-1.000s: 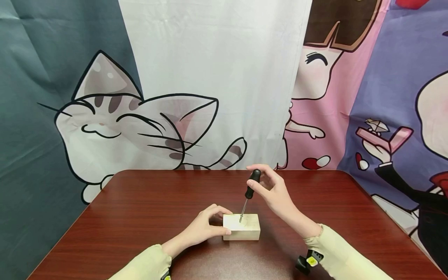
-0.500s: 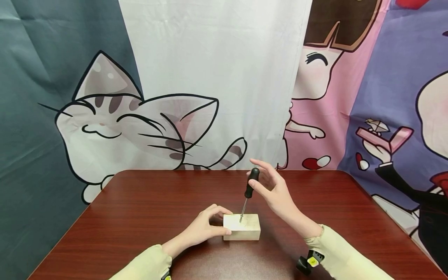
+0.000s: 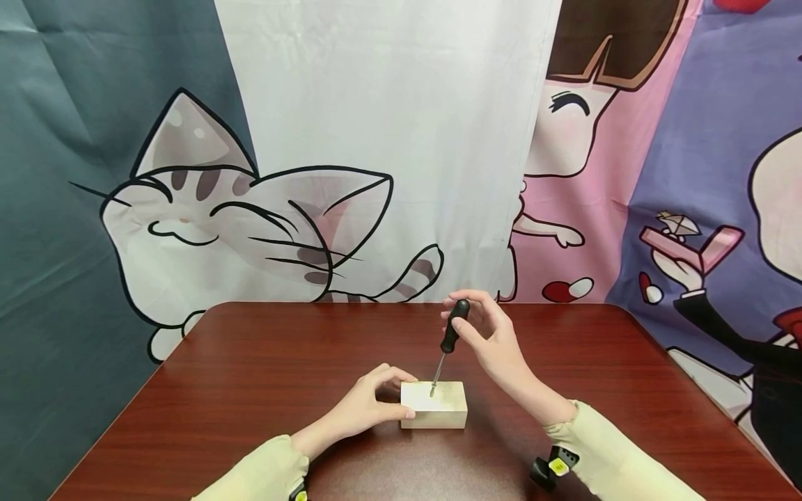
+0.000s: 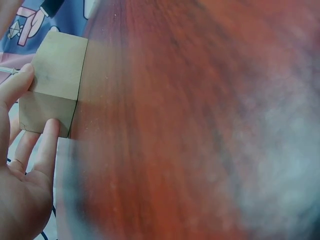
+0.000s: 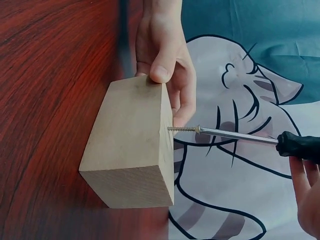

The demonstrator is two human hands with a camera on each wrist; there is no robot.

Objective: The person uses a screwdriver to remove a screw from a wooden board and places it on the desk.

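Observation:
A pale wooden block (image 3: 434, 419) lies on the table, its left end gripped between the thumb and fingers of my left hand (image 3: 363, 405). My right hand (image 3: 495, 341) holds the black handle of a screwdriver (image 3: 455, 325) between thumb and fingers. The tool leans to the right, its metal shaft running down to the block's top face. In the right wrist view, a threaded screw (image 5: 184, 129) stands partly sunk in the block, with the screwdriver's tip at its head. The left wrist view shows my left thumb and fingertips against the block's end (image 4: 47, 111).
The reddish-brown table (image 3: 282, 362) has rounded far corners. Behind it hangs a cloth backdrop (image 3: 388, 104) printed with a cartoon cat and figures. A small black wrist device (image 3: 551, 468) sits by the right sleeve.
The fingers of my right hand have shifted around the screwdriver handle, which swayed slightly left and then back right. My left hand and the block have stayed in place.

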